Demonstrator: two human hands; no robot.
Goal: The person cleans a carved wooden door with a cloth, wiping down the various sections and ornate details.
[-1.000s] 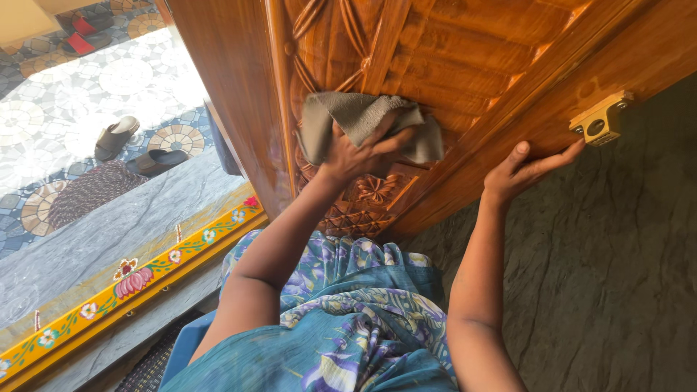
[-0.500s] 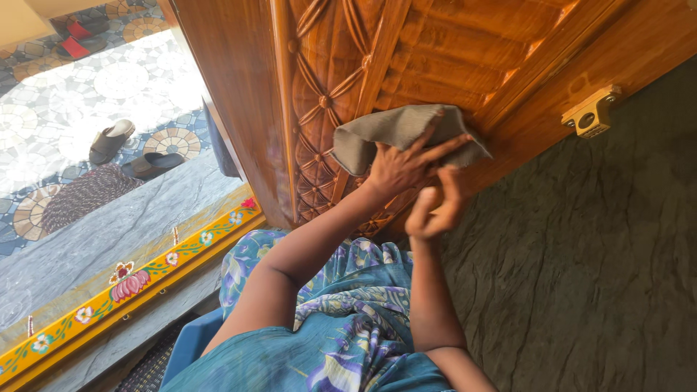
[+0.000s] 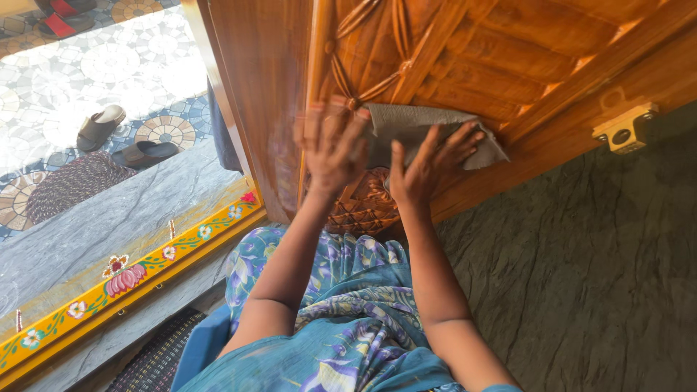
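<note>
A grey cloth [image 3: 428, 131] lies flat against the carved wooden door [image 3: 508, 51], just above the middle of the view. The right hand [image 3: 428, 163] presses on it with fingers spread apart, the palm at the cloth's 7 o'clock edge. The left hand [image 3: 330, 149], blurred, is open with fingers apart at the cloth's 9 o'clock side; whether it touches the cloth cannot be told. No package, label or sign shows; the nearest thing to one is the yellow door sill [image 3: 131, 279] at 8 o'clock, a long strip painted with pink and white flowers. A brass latch block [image 3: 624, 129] sits on the door at 3 o'clock of the cloth, well apart from it. Two brown sandals [image 3: 120, 138] lie on the patterned tiles at 10 o'clock.

Half a second earlier the left hand held the cloth spread on the door and the right hand hovered curled just below it; now the right hand bears on the cloth and the left has shifted off toward 9 o'clock.
</note>
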